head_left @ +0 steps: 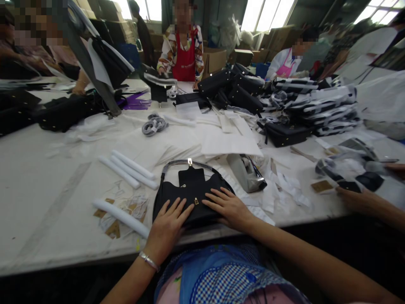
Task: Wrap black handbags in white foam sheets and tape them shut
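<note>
A black handbag (171,192) lies flat on the table at the front edge, its flap (193,177) folded back away from me and its wrapped strap arched behind. Gold clasp parts show on the flap tip and on the bag's front. My left hand (171,223) rests flat on the bag's left side with fingers spread; a silver bracelet is on that wrist. My right hand (229,210) lies flat on the bag's right side, fingers stretched toward the front clasp (196,201). Neither hand grips anything.
White foam rods (126,169) and tangled strings with brown tags (112,230) lie to the left. Behind on the right are a tape dispenser (245,173), white sheets (229,141) and piled black bags (234,86). A co-worker's hand (357,196) works at far right. People stand across the table.
</note>
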Action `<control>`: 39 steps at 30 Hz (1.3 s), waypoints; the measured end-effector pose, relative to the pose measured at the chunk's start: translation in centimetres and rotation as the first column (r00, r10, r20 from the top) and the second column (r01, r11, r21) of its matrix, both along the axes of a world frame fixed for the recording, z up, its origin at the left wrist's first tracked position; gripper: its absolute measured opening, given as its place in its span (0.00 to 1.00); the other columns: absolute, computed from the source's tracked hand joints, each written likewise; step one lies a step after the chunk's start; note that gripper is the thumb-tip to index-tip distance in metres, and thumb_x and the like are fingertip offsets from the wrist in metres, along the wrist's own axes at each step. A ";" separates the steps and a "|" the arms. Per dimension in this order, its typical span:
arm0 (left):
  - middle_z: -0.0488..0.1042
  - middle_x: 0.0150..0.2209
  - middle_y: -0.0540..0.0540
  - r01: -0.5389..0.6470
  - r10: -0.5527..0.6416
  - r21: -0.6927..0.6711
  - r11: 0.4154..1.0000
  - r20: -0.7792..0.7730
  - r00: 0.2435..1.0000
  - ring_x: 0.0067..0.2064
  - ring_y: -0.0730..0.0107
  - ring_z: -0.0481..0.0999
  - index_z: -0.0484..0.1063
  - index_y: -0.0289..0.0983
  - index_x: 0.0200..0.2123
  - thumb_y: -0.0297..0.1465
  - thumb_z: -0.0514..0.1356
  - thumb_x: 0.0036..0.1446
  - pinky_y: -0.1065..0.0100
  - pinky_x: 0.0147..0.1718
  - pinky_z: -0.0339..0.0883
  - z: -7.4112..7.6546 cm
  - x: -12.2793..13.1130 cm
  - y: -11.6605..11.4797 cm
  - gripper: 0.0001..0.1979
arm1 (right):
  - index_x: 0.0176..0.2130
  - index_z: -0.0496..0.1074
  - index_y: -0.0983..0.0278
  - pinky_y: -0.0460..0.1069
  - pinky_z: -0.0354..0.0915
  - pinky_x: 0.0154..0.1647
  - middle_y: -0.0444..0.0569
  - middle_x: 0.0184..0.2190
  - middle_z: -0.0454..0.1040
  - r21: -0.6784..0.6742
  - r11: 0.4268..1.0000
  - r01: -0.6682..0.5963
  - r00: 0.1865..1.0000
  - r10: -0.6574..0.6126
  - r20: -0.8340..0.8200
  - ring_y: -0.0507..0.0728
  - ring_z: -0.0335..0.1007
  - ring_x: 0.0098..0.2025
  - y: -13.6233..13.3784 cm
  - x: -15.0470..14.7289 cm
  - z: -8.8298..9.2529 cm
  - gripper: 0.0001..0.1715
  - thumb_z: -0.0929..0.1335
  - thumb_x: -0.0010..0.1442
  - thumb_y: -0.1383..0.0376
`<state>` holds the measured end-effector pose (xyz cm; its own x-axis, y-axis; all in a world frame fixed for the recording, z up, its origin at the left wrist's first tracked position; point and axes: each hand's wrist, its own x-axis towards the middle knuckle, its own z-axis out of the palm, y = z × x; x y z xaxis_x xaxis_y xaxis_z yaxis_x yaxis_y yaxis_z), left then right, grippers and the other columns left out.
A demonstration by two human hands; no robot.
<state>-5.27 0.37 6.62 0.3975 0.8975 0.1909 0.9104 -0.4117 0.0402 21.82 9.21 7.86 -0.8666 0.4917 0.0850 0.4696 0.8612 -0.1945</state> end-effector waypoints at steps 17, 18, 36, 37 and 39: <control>0.45 0.71 0.39 0.124 -0.126 0.041 0.991 0.028 0.992 0.69 0.39 0.50 0.53 0.53 0.67 0.39 0.62 0.59 0.40 0.60 0.57 -3.7 3.0 -0.2 0.35 | 0.67 0.57 0.63 0.65 0.41 0.70 0.56 0.68 0.54 -0.153 0.988 0.001 0.986 -0.027 -0.162 0.63 0.43 0.71 -1.5 0.6 -4.0 0.40 0.68 0.63 0.50; 0.45 0.71 0.39 0.116 -0.118 0.044 0.992 0.031 0.993 0.69 0.39 0.49 0.53 0.53 0.67 0.38 0.62 0.59 0.40 0.60 0.57 -3.9 3.1 -0.1 0.35 | 0.64 0.61 0.62 0.63 0.44 0.70 0.54 0.65 0.61 -0.218 0.975 -0.041 0.977 -0.006 -0.212 0.61 0.49 0.69 -1.0 1.1 -3.4 0.33 0.65 0.66 0.51; 0.46 0.71 0.38 0.127 -0.127 0.076 0.989 -0.007 0.992 0.68 0.40 0.51 0.49 0.55 0.68 0.38 0.61 0.60 0.40 0.59 0.60 -4.8 2.9 0.0 0.36 | 0.59 0.69 0.63 0.56 0.64 0.64 0.53 0.59 0.70 -0.098 0.975 0.199 0.844 -0.221 -0.488 0.59 0.56 0.67 -3.4 6.4 -5.6 0.20 0.65 0.68 0.69; 0.46 0.71 0.38 0.127 -0.126 0.085 0.988 -0.019 0.992 0.68 0.40 0.52 0.49 0.55 0.68 0.38 0.61 0.60 0.40 0.59 0.60 -4.9 2.9 0.0 0.36 | 0.58 0.70 0.63 0.56 0.64 0.63 0.53 0.57 0.71 -0.093 0.979 0.181 0.847 -0.203 -0.492 0.59 0.57 0.66 -3.2 6.5 -5.6 0.20 0.65 0.67 0.69; 0.46 0.71 0.37 0.119 -0.115 0.108 0.987 -0.048 0.992 0.68 0.39 0.53 0.48 0.54 0.68 0.38 0.61 0.61 0.41 0.59 0.60 -5.2 2.9 0.0 0.36 | 0.56 0.72 0.63 0.55 0.66 0.62 0.52 0.54 0.74 -0.111 0.983 0.143 0.846 -0.180 -0.502 0.59 0.63 0.63 -2.2 6.7 -4.6 0.18 0.66 0.67 0.67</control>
